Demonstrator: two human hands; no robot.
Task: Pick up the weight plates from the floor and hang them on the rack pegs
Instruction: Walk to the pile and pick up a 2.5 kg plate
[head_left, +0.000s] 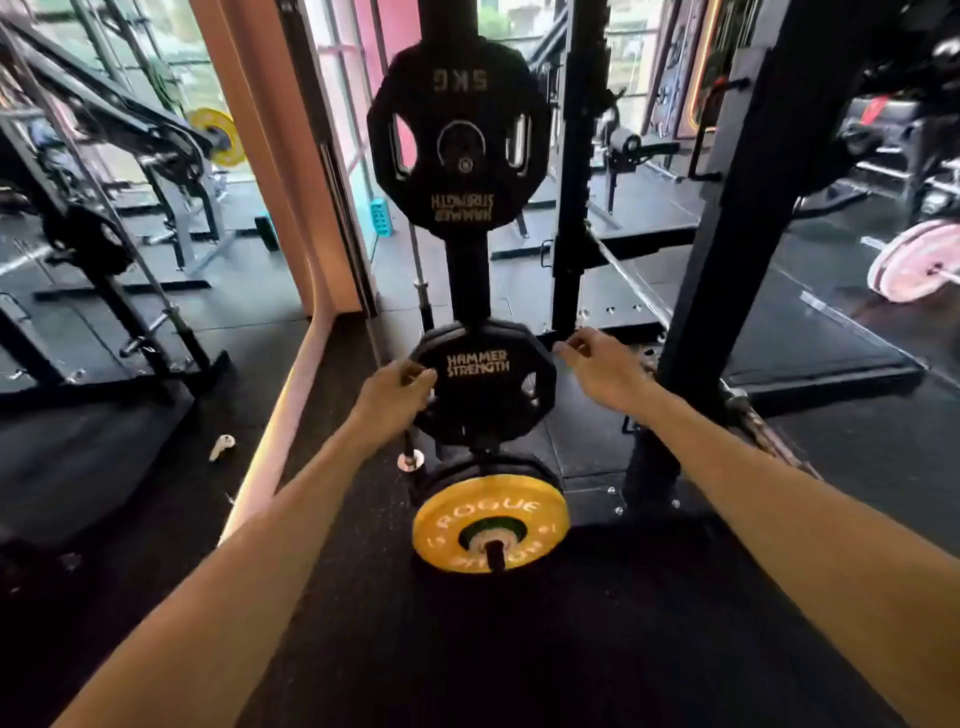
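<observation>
A small black Hammer Strength plate (485, 384) sits at the rack's middle peg height, against the black upright (467, 280). My left hand (395, 397) grips its left edge with curled fingers. My right hand (597, 366) is at its upper right rim, fingers bent, touching or just off the edge. Above hangs a larger black 5 kg plate (457, 140), upside down on an upper peg. Below, a yellow Rogue plate (491, 522) sits on the lowest peg in front of other black plates.
A steel bar end (410, 460) stands left of the plates. A white earbud case (222, 447) lies on the dark rubber floor. A second black rack post (727, 249) rises on the right. A pink plate (909, 260) is far right, and a mirror wall is on the left.
</observation>
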